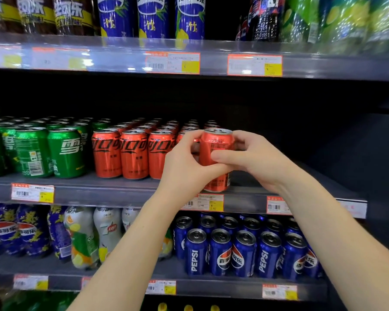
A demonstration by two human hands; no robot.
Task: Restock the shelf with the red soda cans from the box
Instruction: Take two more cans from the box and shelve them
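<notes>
hands (222, 162) grip red can (215, 145) at shelf edge (112, 194)

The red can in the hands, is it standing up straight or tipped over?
Standing up straight. The red can has its silver top facing up and its bottom at the shelf edge, with the left hand and right hand wrapped around it.

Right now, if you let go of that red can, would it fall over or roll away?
Probably not. The red can, held by the left hand and right hand, looks upright with its flat base at the shelf front edge. Nudged forward, it might tip off. On its side, its round body would likely roll.
</notes>
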